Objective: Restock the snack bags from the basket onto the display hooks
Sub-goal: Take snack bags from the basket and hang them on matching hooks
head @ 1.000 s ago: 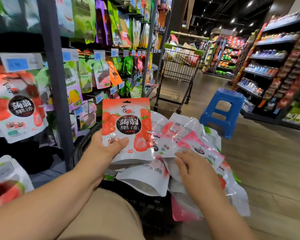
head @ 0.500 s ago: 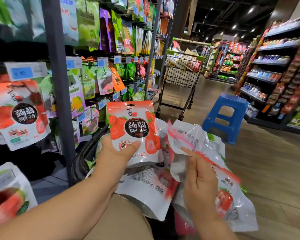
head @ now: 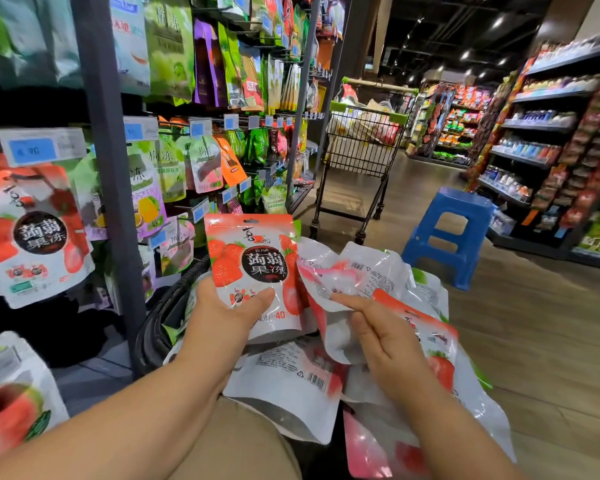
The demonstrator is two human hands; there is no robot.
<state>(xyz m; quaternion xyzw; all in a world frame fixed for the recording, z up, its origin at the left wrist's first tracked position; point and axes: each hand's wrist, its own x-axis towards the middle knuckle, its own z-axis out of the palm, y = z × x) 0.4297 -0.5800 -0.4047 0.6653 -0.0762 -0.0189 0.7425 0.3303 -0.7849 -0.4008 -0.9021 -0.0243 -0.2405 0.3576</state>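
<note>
Blue plastic stool (head: 448, 233) on wood floor (head: 541, 341); wire shopping cart (head: 359, 157) behind (loaded).

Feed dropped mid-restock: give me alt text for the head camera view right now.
The left hand holds a strawberry snack bag upright, front showing, while the right hand pinches a second bag over the loose bags piled in the black basket. Matching bags hang at left; a shopping cart and blue stool stand in the aisle.

Bags (head: 291, 379) are heaped in the black basket (head: 155, 320). On the wood floor (head: 541, 334) a blue stool (head: 447, 233) and a wire cart (head: 357, 157) are stood, apart.
</note>
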